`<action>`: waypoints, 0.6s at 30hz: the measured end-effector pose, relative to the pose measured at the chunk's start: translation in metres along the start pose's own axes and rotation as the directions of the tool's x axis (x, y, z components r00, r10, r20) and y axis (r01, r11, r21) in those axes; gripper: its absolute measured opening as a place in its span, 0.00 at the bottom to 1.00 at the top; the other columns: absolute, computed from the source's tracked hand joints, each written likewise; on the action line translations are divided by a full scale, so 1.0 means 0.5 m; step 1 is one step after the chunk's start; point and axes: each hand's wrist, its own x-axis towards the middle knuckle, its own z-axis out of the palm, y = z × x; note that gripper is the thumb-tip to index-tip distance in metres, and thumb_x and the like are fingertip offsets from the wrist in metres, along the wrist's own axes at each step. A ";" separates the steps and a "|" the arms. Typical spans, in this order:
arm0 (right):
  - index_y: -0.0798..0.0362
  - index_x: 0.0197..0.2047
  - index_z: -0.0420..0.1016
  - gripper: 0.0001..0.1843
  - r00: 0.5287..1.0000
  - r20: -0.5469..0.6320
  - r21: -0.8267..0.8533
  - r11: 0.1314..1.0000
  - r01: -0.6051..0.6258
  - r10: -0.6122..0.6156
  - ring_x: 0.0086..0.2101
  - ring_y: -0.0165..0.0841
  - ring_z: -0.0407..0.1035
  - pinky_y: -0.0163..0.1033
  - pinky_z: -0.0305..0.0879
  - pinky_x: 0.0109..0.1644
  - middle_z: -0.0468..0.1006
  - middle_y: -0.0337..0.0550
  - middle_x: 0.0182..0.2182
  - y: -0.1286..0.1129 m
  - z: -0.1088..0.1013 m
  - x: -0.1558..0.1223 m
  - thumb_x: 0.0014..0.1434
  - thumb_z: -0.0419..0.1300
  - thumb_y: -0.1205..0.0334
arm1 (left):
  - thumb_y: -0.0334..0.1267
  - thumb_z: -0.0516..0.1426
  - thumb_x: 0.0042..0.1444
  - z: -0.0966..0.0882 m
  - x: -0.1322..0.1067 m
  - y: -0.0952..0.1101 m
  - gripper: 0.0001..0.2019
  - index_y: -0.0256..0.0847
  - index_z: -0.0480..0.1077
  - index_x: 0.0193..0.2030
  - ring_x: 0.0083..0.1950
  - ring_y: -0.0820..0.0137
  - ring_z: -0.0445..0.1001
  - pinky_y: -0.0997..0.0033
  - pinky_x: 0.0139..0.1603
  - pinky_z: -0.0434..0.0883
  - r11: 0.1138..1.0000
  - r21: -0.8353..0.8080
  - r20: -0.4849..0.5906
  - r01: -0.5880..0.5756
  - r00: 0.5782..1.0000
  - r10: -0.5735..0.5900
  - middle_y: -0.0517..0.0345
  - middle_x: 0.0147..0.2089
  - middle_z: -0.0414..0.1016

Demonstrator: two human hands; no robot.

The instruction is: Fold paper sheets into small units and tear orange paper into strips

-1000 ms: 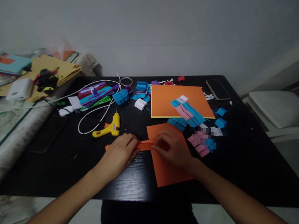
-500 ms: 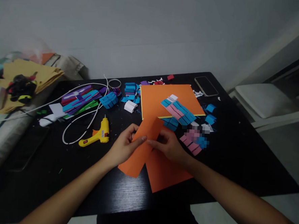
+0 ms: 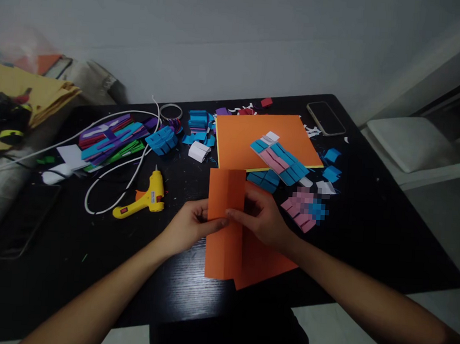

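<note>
Both my hands hold a folded strip of orange paper [image 3: 223, 249] upright above the table's near side. My left hand [image 3: 191, 224] grips its left edge, thumb in front and fingers behind. From the right, my right hand [image 3: 264, 218] pinches the strip, its thumb on the front near the left thumb. A lengthwise crease runs down the strip. Under my right hand and forearm lies another orange sheet [image 3: 261, 262], partly covered. Just beyond are a blue, pink and white slit paper piece [image 3: 280, 159] and a pink one [image 3: 295, 210], partly blurred out.
A yellow glue gun [image 3: 145, 197] lies left of my hands, near a looping white cable [image 3: 97, 179]. Behind are colored paper strips [image 3: 115, 139], blue cut pieces [image 3: 162, 139] and an orange stack with a yellow edge [image 3: 232, 136]. A phone [image 3: 325, 118] rests at the back right.
The held strip has turned from a slant to nearly vertical, its lower end swinging right. My hands keep their grip. The whole view has shifted slightly.
</note>
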 end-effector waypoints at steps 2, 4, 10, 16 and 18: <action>0.49 0.46 0.83 0.17 0.999 0.011 -0.003 0.999 -0.036 0.036 0.46 0.42 0.80 0.48 0.77 0.51 0.86 0.44 0.44 0.001 -0.002 -0.001 0.54 0.76 0.55 | 0.39 0.68 0.60 0.002 0.000 0.000 0.13 0.39 0.78 0.50 0.39 0.70 0.83 0.72 0.42 0.79 1.000 -0.006 -0.002 -0.017 1.000 0.017 0.57 0.41 0.85; 0.49 0.45 0.83 0.17 0.998 0.005 -0.003 0.998 -0.070 0.070 0.45 0.42 0.81 0.48 0.77 0.51 0.86 0.44 0.43 0.001 -0.003 -0.002 0.54 0.76 0.54 | 0.38 0.69 0.59 0.005 -0.001 0.002 0.16 0.40 0.76 0.52 0.39 0.71 0.83 0.74 0.40 0.78 0.999 0.005 -0.012 -0.042 0.999 0.042 0.58 0.41 0.84; 0.49 0.45 0.80 0.16 0.994 -0.085 0.047 0.997 -0.059 0.063 0.47 0.42 0.81 0.49 0.77 0.55 0.86 0.43 0.45 -0.009 -0.007 0.001 0.57 0.74 0.53 | 0.33 0.70 0.56 0.013 -0.005 0.004 0.21 0.43 0.67 0.51 0.36 0.72 0.83 0.74 0.39 0.79 0.993 -0.047 -0.005 -0.109 0.994 0.109 0.60 0.41 0.83; 0.47 0.60 0.68 0.33 0.970 -0.099 0.227 0.954 -0.196 0.223 0.42 0.43 0.84 0.50 0.81 0.50 0.87 0.42 0.41 -0.027 -0.010 0.001 0.55 0.76 0.54 | 0.31 0.71 0.56 0.015 -0.010 0.000 0.48 0.53 0.49 0.75 0.41 0.70 0.83 0.72 0.44 0.80 0.960 0.039 -0.085 -0.276 0.957 0.278 0.60 0.43 0.80; 0.47 0.64 0.64 0.40 0.968 -0.071 0.245 0.945 -0.218 0.242 0.40 0.44 0.85 0.50 0.82 0.48 0.87 0.41 0.38 -0.030 -0.010 0.000 0.54 0.77 0.54 | 0.34 0.71 0.57 0.008 -0.013 -0.002 0.49 0.54 0.48 0.78 0.43 0.68 0.82 0.69 0.46 0.80 0.924 0.170 -0.060 -0.341 0.933 0.355 0.58 0.45 0.79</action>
